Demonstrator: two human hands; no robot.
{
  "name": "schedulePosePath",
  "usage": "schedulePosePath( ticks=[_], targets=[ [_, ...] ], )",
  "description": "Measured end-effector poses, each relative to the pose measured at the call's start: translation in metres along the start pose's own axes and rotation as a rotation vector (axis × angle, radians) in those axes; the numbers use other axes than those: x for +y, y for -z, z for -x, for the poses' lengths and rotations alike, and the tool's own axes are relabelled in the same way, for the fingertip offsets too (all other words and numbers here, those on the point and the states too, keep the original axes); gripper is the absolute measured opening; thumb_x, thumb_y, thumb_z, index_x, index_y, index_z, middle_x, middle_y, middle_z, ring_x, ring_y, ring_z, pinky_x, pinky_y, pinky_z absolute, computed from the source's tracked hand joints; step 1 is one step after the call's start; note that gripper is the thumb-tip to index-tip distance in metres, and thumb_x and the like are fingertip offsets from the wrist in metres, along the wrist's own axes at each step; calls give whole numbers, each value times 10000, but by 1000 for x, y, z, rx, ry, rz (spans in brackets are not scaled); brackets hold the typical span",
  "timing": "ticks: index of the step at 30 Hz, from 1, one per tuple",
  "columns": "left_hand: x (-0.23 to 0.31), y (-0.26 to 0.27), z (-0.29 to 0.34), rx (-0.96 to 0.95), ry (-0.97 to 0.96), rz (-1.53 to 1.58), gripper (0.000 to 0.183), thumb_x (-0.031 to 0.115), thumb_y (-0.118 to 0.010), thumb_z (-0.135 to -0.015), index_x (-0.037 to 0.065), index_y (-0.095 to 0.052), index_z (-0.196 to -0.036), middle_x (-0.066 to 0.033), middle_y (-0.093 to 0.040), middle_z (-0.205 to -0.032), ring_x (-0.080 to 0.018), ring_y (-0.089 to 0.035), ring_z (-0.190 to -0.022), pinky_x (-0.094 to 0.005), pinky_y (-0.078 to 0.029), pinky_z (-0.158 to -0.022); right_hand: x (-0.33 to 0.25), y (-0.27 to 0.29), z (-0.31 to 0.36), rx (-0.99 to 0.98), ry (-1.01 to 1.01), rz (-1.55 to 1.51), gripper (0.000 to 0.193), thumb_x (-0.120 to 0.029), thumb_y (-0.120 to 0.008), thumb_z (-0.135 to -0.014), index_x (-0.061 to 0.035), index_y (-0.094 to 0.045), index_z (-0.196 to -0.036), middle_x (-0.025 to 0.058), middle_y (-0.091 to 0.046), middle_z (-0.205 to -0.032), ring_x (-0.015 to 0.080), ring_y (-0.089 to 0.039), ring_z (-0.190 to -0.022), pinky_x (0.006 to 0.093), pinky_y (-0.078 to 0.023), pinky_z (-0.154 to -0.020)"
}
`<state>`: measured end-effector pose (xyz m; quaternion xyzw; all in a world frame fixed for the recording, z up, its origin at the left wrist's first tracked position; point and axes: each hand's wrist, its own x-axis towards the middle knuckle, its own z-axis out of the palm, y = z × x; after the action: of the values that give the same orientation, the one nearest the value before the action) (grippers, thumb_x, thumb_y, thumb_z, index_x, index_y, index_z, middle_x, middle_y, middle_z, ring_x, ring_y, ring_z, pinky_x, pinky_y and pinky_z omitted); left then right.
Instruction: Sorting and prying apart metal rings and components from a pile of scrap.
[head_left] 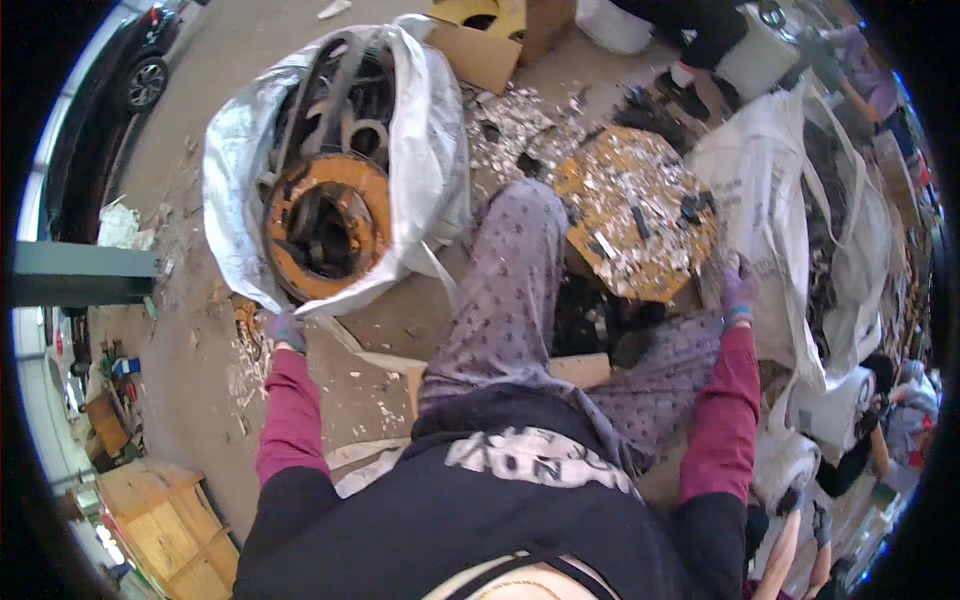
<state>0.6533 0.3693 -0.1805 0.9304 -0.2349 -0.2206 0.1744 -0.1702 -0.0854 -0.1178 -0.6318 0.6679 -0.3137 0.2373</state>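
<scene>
My left hand (pixel 287 330), in a purple glove, is closed at the near lower edge of a large white woven sack (pixel 432 140). The sack stands open, with an orange ring-shaped part (pixel 365 190) and dark curved scrap pieces (pixel 330 95) inside. On my right, my other purple-gloved hand (pixel 740 285) has its fingers curled beside a second white sack (pixel 755 190); what it grips is hidden. Between the two sacks, just beyond my knees, a round orange-brown top (pixel 640 215) is strewn with white flakes and dark bits.
White and dark debris (pixel 520 130) litters the floor beyond my legs. A cardboard box (pixel 475 58) stands at the far side, near another person's leg (pixel 685 85). A wooden crate (pixel 170 520) and a grey beam (pixel 85 273) are at left, a parked car (pixel 110 100) far left. People work at right.
</scene>
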Motion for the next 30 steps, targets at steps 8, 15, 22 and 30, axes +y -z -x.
schedulePosePath(
  ticks=[8,15,22,30],
  targets=[
    [69,-41,67,181,574,788,210,289,-512,-838,121,-582,-944,-55,-550,-667,-211,-542,-519,-337,-424,-445,2,5,2,-74,-53,-7,370,-143,-568,-824,-49,-531,-1180,76,-615,-940,147,-542,-817,281,-444,-736],
    [122,-52,141,358,418,1220,676,643,-407,-818,28,-495,-1086,-98,-588,-807,-173,-575,-587,-250,-420,-470,-15,1,10,17,76,-259,371,-99,-491,-864,-39,-481,-1230,90,-537,-1139,150,-497,-989,266,-410,-859],
    [157,-161,177,-194,67,868,429,357,-566,-854,-2,-518,-1085,-66,-605,-883,-135,-570,-778,-270,-473,-654,-145,-34,18,-73,406,-234,380,-143,-486,-913,24,-427,-1250,105,-514,-1197,156,-477,-1082,275,-391,-912],
    [216,-173,157,-447,-23,655,360,283,-545,-875,4,-543,-1102,-36,-604,-915,-118,-581,-787,-242,-471,-686,-132,0,15,-121,413,-189,456,-47,-509,-845,24,-397,-1281,123,-475,-1258,154,-478,-1091,274,-399,-909]
  ],
)
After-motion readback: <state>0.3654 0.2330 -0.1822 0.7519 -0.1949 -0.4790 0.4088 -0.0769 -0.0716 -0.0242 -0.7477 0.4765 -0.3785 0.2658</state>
